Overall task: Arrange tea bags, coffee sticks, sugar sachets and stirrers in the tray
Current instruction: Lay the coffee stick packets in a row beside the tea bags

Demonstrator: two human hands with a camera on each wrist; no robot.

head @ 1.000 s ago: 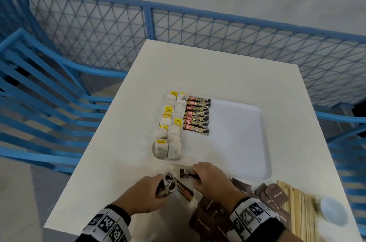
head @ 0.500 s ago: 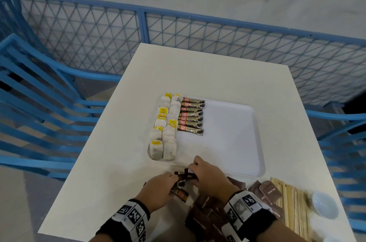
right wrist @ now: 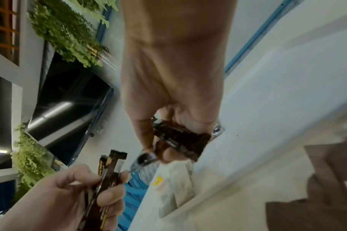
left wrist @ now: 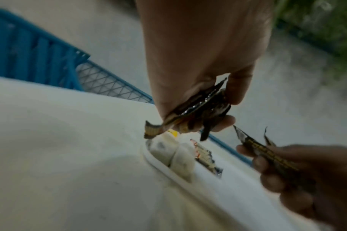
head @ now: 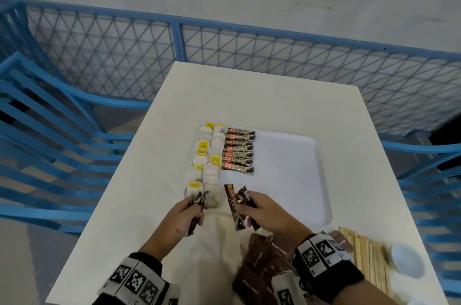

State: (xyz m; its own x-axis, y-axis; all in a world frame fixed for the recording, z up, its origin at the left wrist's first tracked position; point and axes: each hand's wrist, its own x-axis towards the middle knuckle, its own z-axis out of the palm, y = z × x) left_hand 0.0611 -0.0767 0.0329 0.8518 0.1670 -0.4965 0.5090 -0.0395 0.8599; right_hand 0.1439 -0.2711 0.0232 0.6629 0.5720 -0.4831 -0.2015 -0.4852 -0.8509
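Note:
A white tray (head: 294, 174) lies mid-table. Tea bags (head: 208, 162) with yellow tags fill two columns along its left side, and a row of coffee sticks (head: 239, 152) lies beside them. My left hand (head: 197, 202) grips a small bunch of coffee sticks (left wrist: 198, 107) at the tray's near left corner, over the nearest tea bags (left wrist: 168, 150). My right hand (head: 243, 207) holds a few more coffee sticks (head: 237, 201) upright over the tray's near rim. The right wrist view shows those sticks (right wrist: 180, 140) pinched between thumb and fingers.
Brown sugar sachets (head: 264, 262) lie in a loose pile at the table's near edge under my right wrist. Wooden stirrers (head: 366, 259) lie to their right, next to a small white bowl (head: 406, 259). Blue chairs and a blue mesh fence surround the table.
Both hands rose from the near table edge and moved apart toward the tray. The bunch of coffee sticks held together is now split between the left and right hands.

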